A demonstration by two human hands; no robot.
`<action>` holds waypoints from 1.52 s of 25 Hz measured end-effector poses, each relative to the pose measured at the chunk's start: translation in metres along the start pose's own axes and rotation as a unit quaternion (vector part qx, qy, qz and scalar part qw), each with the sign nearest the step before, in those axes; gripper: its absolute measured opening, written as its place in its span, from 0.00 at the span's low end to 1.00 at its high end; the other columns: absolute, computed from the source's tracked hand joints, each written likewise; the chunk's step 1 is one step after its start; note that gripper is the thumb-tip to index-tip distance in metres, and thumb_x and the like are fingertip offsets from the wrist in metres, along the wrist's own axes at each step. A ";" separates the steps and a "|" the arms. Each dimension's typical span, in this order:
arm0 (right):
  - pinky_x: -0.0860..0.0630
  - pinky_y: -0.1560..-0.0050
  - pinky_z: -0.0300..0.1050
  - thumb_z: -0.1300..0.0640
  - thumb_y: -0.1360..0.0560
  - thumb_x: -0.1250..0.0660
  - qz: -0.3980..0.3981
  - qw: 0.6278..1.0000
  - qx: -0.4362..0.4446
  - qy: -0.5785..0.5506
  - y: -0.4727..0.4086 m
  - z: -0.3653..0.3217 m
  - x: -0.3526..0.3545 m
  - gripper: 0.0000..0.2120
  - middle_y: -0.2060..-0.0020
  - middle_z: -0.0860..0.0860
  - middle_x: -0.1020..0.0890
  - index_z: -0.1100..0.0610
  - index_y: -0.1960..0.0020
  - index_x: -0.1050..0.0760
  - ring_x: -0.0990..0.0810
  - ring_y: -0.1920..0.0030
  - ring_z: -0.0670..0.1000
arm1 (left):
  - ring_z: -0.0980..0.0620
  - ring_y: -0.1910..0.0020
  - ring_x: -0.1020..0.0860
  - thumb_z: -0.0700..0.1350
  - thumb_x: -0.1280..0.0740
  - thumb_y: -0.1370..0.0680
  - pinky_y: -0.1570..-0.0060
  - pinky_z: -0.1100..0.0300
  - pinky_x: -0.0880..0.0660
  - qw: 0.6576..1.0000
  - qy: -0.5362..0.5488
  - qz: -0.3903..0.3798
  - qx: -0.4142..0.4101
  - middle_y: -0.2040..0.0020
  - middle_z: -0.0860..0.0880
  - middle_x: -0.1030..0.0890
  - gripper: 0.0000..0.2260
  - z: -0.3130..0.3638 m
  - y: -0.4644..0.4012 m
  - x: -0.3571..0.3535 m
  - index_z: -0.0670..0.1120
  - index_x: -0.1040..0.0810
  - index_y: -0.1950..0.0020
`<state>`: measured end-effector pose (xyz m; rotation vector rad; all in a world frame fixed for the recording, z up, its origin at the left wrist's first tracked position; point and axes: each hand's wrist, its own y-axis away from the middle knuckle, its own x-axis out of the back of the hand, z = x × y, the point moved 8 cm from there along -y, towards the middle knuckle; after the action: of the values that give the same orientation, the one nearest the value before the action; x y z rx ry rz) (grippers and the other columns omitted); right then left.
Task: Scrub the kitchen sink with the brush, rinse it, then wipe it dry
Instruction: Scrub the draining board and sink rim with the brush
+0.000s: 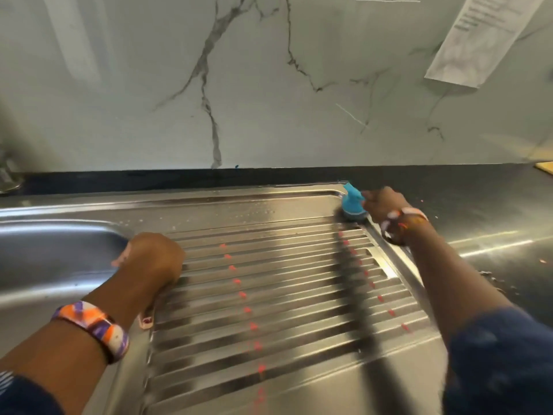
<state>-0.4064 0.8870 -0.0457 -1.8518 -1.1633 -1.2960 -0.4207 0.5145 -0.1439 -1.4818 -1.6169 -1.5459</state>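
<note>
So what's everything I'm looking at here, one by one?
Brush: one, blue, at the far right corner of the draining board.
Draining board: one, ribbed steel, centre, with small pink specks in rows.
Sink basin: one, steel, left of the board.
Countertop: one, dark, behind and right of the sink.
Wall: white marble with grey veins.
Paper sheet: one, white, on the wall at upper right.
Bracelet: one, orange, purple and white, on the left wrist.
Wristbands: pale and dark, on the right wrist.
Left hand: rests at the basin's edge.
Right hand: grips the brush.
</note>
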 end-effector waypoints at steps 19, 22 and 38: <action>0.28 0.45 0.44 0.58 0.19 0.45 -0.011 0.982 0.171 -0.078 0.120 -0.128 -0.078 0.16 0.42 0.59 0.20 0.57 0.35 0.25 0.22 0.42 0.59 | 0.47 0.33 0.31 0.58 0.33 0.26 0.35 0.54 0.34 0.972 0.186 0.124 0.072 0.31 0.48 0.30 0.24 -0.033 0.100 -0.028 0.55 0.29 0.31; 0.28 0.45 0.47 0.58 0.19 0.44 0.022 0.999 0.013 -0.044 0.067 -0.025 -0.029 0.16 0.43 0.62 0.21 0.63 0.37 0.26 0.22 0.44 0.61 | 0.45 0.29 0.35 0.58 0.33 0.26 0.32 0.53 0.37 0.973 0.186 0.106 0.085 0.27 0.49 0.35 0.25 -0.033 0.100 -0.028 0.57 0.32 0.29; 0.29 0.48 0.43 0.56 0.19 0.45 -0.013 0.993 0.111 0.035 0.101 -0.094 -0.049 0.16 0.44 0.58 0.20 0.57 0.34 0.28 0.21 0.44 0.58 | 0.51 0.40 0.26 0.53 0.31 0.26 0.33 0.55 0.36 0.981 0.167 0.098 -0.011 0.40 0.50 0.24 0.17 -0.025 0.092 -0.006 0.46 0.25 0.41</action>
<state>-0.3622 0.7481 -0.0571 -1.6238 -1.2433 -1.1842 -0.3457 0.4701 -0.1041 -1.2675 -1.2275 -1.6025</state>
